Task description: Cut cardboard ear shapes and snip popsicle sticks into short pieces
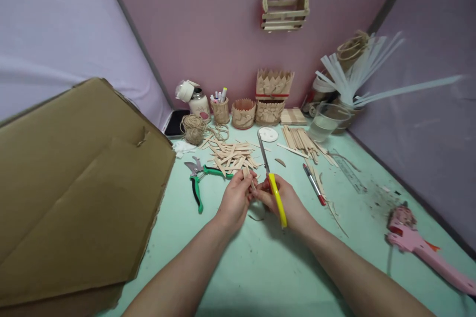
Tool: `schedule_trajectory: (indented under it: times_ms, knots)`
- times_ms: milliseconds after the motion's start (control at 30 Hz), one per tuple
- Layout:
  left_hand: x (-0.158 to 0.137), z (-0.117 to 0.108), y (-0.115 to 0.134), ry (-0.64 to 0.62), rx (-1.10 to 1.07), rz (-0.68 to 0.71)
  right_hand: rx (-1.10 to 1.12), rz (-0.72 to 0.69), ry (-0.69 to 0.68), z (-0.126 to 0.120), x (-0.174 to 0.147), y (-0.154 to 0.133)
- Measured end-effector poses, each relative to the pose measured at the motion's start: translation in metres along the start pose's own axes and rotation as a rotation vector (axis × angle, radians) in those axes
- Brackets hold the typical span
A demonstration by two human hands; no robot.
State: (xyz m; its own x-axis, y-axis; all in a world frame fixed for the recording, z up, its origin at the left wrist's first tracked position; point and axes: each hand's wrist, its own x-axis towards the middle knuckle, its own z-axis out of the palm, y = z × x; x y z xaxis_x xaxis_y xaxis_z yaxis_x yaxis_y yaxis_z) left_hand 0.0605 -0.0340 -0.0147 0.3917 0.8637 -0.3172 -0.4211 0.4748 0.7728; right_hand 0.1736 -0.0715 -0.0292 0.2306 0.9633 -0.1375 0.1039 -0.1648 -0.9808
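Here, wooden stick (246,173) pinched in left hand (235,199); scissors (278,201) in right hand (292,203).

I count from afar: hands (232,200) — two; yellow-handled scissors (277,200), one pair; green-handled pruners (197,195), one pair; pink glue gun (416,245), one; red-and-silver marker (314,184), one; transparent ruler (348,172), one; twine ball (194,131), one; clear cup (323,125), one; white disc (268,134), one; wall rack (284,14), one; stick-covered pots (243,115), four; short wooden sticks (234,157), heaped — too many for me to tally.

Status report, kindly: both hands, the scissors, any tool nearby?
Left hand holding wooden pieces. Right hand holding yellow-handled scissors, blades pointing away. Green-handled pruners beside left hand.
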Motion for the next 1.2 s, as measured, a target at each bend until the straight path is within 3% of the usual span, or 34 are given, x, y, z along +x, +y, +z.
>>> schedule_trajectory:
  times_ms: [233, 400, 733, 900, 1200]
  knots:
    - [-0.001, 0.002, -0.003, 0.057, -0.132, -0.1, 0.07, -0.004, 0.1, -0.013, -0.005, 0.009]
    - [-0.001, 0.002, -0.005, 0.025, -0.078, -0.088, 0.069, -0.009, 0.068, -0.016, -0.007, 0.01]
    - [-0.003, 0.004, -0.004, -0.057, -0.153, -0.216, 0.018, -0.006, 0.06, -0.019, -0.005, 0.012]
    - [-0.008, 0.005, -0.01, -0.121, -0.095, -0.115, 0.021, -0.006, 0.064, -0.018, -0.006, 0.008]
    - [-0.012, 0.008, -0.021, -0.07, -0.027, 0.048, 0.093, 0.01, 0.061, -0.015, -0.01, 0.0]
